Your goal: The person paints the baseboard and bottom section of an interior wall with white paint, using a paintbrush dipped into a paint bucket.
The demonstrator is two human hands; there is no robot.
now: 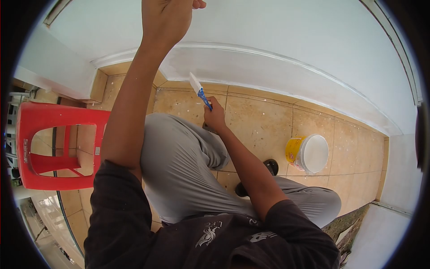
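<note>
Dark T-shirt [174, 244] nearest the lens. Left hand [168, 20] raised in front of the wall [260, 22], well apart from the right; fingers mostly cut off by the frame, so closure cannot be told. Right hand [215, 114] wrapped around the handle of a paintbrush [200, 92], bristles toward the wall's foot; contact unclear. Yellow bucket [293, 150] on floor tiles [260, 114]. Judgement: light, even pressure, bristles clear of the tiles, should give a cleaner edge.
</note>
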